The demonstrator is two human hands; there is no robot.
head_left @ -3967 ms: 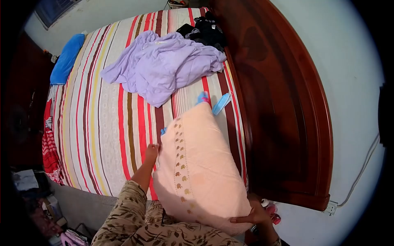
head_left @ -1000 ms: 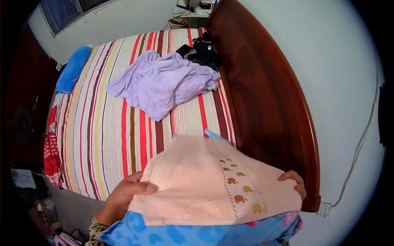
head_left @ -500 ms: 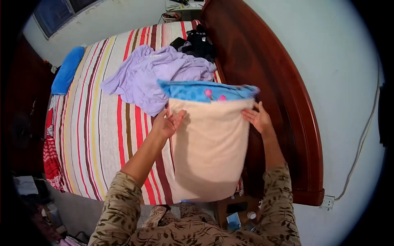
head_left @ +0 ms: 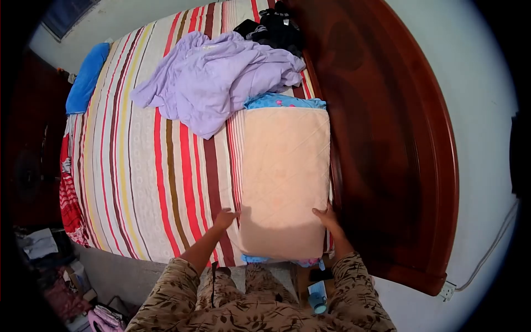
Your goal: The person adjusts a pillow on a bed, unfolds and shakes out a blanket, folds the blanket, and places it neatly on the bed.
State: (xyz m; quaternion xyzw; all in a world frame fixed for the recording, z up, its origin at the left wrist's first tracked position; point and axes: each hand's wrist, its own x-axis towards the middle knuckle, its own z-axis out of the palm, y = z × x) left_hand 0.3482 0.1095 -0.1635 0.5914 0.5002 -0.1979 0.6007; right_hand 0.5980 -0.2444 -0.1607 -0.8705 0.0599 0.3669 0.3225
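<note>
A peach towel (head_left: pixel 285 177) lies flat and smooth over a blue patterned pillow (head_left: pixel 285 101), whose ends show at the far and near edges. Both rest on the striped bed, alongside the headboard. At the towel's near left edge is my left hand (head_left: pixel 225 218), fingers apart and holding nothing. My right hand (head_left: pixel 326 216) touches the near right edge with its fingers apart. Just beyond the pillow, a crumpled lilac cloth (head_left: pixel 215 77) covers part of the bed.
The dark wooden headboard (head_left: pixel 387 149) stands along the right. Black clothes (head_left: pixel 279 30) lie at the far right corner, a blue pillow (head_left: pixel 88 77) at the far left. A red checked cloth (head_left: pixel 71 205) hangs at the left edge. Floor items (head_left: pixel 69 276) sit lower left.
The towel-covered pillow, earlier held up in both hands, has come down flat beside the headboard. My hands have moved back toward me to its near end. The towel's printed band no longer shows.
</note>
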